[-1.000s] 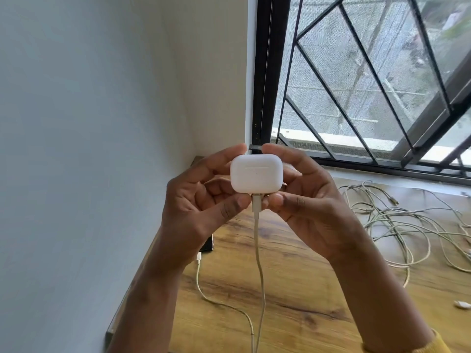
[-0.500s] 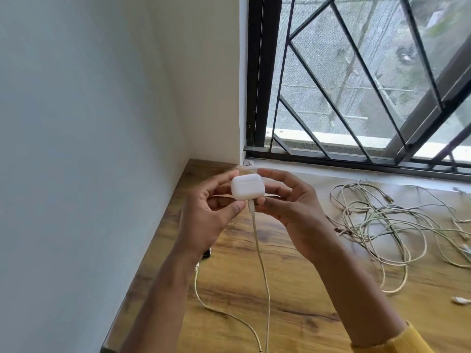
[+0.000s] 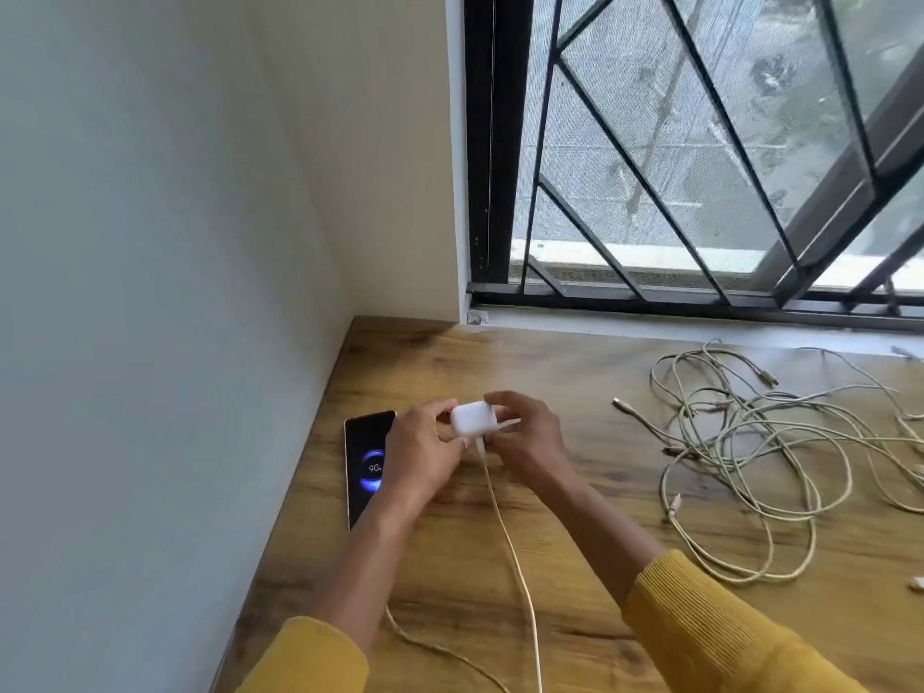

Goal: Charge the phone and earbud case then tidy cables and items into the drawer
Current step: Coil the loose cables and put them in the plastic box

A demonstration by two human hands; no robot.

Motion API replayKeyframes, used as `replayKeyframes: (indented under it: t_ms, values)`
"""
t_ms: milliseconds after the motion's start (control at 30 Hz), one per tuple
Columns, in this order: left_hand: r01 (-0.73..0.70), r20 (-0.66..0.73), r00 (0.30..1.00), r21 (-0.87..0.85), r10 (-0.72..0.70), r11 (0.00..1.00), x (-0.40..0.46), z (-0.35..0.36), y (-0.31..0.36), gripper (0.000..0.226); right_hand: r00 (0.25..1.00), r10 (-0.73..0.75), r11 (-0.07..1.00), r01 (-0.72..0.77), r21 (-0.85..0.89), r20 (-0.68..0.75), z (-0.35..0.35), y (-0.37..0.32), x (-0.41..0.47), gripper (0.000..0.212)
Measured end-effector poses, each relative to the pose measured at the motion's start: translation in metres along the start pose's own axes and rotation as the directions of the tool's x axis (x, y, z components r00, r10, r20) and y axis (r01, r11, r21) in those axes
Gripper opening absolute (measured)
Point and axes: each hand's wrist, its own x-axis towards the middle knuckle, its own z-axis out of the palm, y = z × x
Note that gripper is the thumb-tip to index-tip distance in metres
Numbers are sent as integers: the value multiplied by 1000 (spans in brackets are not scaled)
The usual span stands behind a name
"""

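Note:
A white earbud case (image 3: 473, 419) is held low over the wooden table (image 3: 575, 372), between both hands. My left hand (image 3: 424, 455) grips its left side and my right hand (image 3: 529, 440) grips its right side. A white charging cable (image 3: 515, 552) is plugged into the case's underside and runs toward me. A phone (image 3: 364, 467) lies flat by the wall to the left, its screen lit with a blue ring and 90%. My left forearm hides the phone's near end.
A tangle of several cream cables (image 3: 750, 457) sprawls over the right half of the table. A second cable (image 3: 440, 652) curves across the near left of the table. The wall (image 3: 175, 342) bounds the left, and a barred window (image 3: 700, 167) the back.
Both hands have lowered the earbud case from in front of the camera down to just above the table. The view has tilted down and the charging phone has come into sight.

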Motion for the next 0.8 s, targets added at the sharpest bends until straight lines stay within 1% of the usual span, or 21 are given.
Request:
replayKeyframes:
  t_ms: [67, 200, 267, 433, 800]
  values:
    - [12, 26, 1000, 27, -13, 1000, 6, 5, -6, 55, 1000, -2, 999, 2, -47, 0, 4, 5, 4, 53]
    - [24, 39, 999, 43, -25, 999, 12, 13, -14, 50, 999, -1, 990, -4, -140, -37, 14, 14, 12, 47]
    - [21, 40, 999, 62, -24, 998, 15, 17, -18, 47, 999, -7, 987, -1, -163, -48, 20, 18, 16, 47]
    - [-12, 36, 999, 88, 8, 996, 23, 22, -24, 50, 997, -38, 971, 22, -239, -62, 25, 25, 25, 51]
    - [-17, 48, 999, 71, 14, 997, 22, 24, -20, 54, 996, -47, 958, 24, -287, -74, 27, 33, 26, 51]
